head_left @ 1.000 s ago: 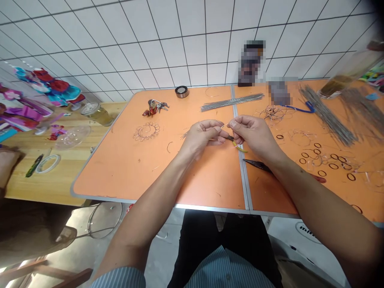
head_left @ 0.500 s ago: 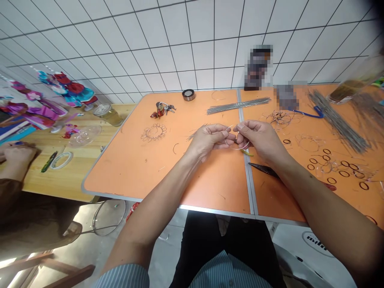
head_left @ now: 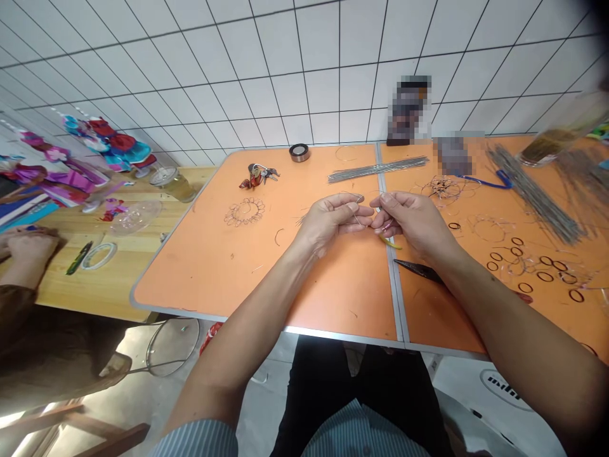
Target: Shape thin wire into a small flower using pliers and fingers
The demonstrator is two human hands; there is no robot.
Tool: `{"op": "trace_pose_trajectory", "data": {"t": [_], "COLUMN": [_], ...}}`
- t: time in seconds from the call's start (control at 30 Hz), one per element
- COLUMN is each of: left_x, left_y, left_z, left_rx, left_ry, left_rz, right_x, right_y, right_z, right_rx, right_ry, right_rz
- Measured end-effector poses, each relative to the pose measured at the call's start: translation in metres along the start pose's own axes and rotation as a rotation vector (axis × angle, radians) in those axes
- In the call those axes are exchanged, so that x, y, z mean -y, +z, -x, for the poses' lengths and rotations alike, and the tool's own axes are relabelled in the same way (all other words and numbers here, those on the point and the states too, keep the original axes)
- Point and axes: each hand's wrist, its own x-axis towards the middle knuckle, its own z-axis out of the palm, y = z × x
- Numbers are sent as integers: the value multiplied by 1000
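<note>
Both hands meet above the orange table (head_left: 266,279), near its metal seam. My left hand (head_left: 333,219) pinches a thin, curved wire (head_left: 358,219) between thumb and fingers. Close beside it, my right hand (head_left: 404,219) has thumb and forefinger closed on the same wire, whose right part is mostly hidden by the fingers. Below the right hand lie a yellow-green strip (head_left: 391,242) and dark-handled pliers (head_left: 419,270), partly covered by the wrist. To the left rests a wire ring of small loops (head_left: 244,212).
Bundles of straight wire (head_left: 378,169) lie at the back and right. Dark rings (head_left: 545,277) and tangled wire are scattered at right. A tape roll (head_left: 299,152) and keys (head_left: 266,174) sit at the back. Another person's hand (head_left: 31,247) rests on the wooden table (head_left: 128,285) at left.
The wire between my hands has turned, and its lower arc no longer shows beneath the right fingers. The fingers have shifted slightly; both hands stay in nearly the same place.
</note>
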Motion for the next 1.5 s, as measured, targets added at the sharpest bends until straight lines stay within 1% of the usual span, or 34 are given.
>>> {"op": "trace_pose_trajectory", "data": {"t": [0.13,0.3,0.47,0.6,0.8,0.9,1.0,1.13,1.27,1.4,1.5], "left_x": [-1,-2,-2,-1,3,6,8,7,3,0,-1], "left_y": [0,0,-1,-3,-5,-5,-5,-6,-3,-1,-2], "left_z": [-1,-2,-2,-3,-5,-5,-6,-6,-4,-2,-3], "left_rx": [14,38,13,13,57,7,-49,-57,-89,-98,-109], "left_ry": [3,14,27,39,107,151,160,129,77,68,60], "left_rz": [21,10,22,35,42,19,10,18,4,2,2], "right_x": [3,5,4,0,-1,0,2,6,5,2,2], "right_y": [0,1,0,-1,-2,-1,0,1,0,-1,-3], "right_z": [1,2,0,-1,-3,-3,-2,-2,-3,-4,-4], "right_rx": [-17,-6,-2,-4,-3,-4,-9,-34,-46,-39,-48], "right_ry": [34,26,25,22,39,57,71,62,50,18,20], "right_rz": [-4,8,17,-24,-104,-133,-149,-139,-132,-139,-145]}}
